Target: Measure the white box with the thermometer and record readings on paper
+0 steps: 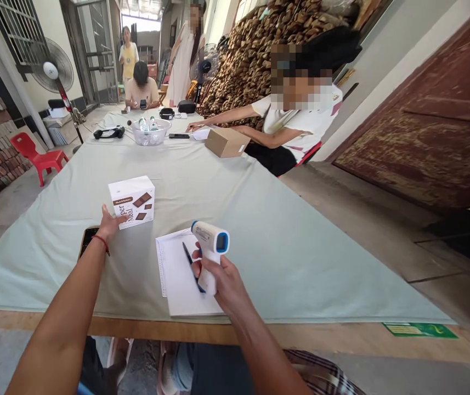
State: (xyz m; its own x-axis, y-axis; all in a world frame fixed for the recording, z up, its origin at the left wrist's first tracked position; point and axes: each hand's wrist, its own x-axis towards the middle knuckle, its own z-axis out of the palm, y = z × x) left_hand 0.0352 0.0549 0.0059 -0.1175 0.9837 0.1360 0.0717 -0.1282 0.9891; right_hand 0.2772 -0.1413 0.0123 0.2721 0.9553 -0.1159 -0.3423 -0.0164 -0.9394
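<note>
Thermometer: the white thermometer gun [208, 237] is up over the papers [177, 293] by the near edge of the table [300, 258], its small screen [221, 242] facing back to the wearer and its nose pointing away, to the left.
Right hand: the right hand [227, 278] has its fingers [196, 267] wrapped round the handle; the barrel sits above them.
White box: the white box [136, 202], with brown pictures on its front, stands upright farther in from the near edge, on the table's left half.
Left hand: the left hand [110, 224] reaches to the box's lower left; the fingers lie over its front face, the thumb sticking up beside it. From here I can't tell whether they grip it or only rest there.
Pen: a dark pen [187, 255] lies aslant on the papers, partly behind the right fingers.
Phone: a phone [88, 240] lies beside the left wrist, partly covered by it.
Far end: a clear bowl [150, 137] of bottles stands near the far edge; a cardboard box [226, 144] sits at the right edge, before a seated person [296, 120].
</note>
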